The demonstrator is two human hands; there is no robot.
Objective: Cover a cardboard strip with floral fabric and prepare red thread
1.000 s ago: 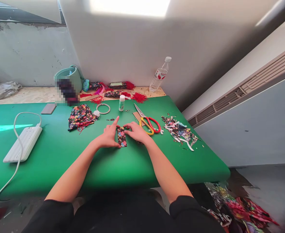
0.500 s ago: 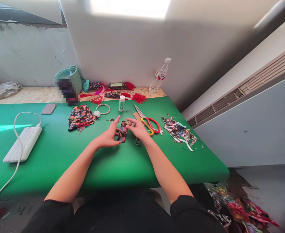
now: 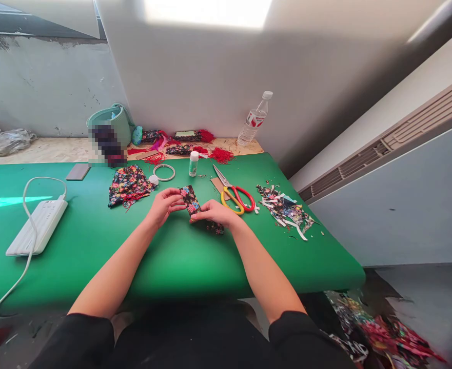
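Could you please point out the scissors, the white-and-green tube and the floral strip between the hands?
Scissors [image 3: 226, 182]: head view, on the blades near the handles.
White-and-green tube [image 3: 193, 165]: head view, middle of its body.
Floral strip [image 3: 191, 200]: head view, on its patterned face.

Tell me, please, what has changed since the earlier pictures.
The strip, which lay flat at first, has shifted away from the person and now tilts, far end leftward. The right hand now grips its near end; the left hand has moved toward its far end. The scissors, tube and bottle stayed in place.
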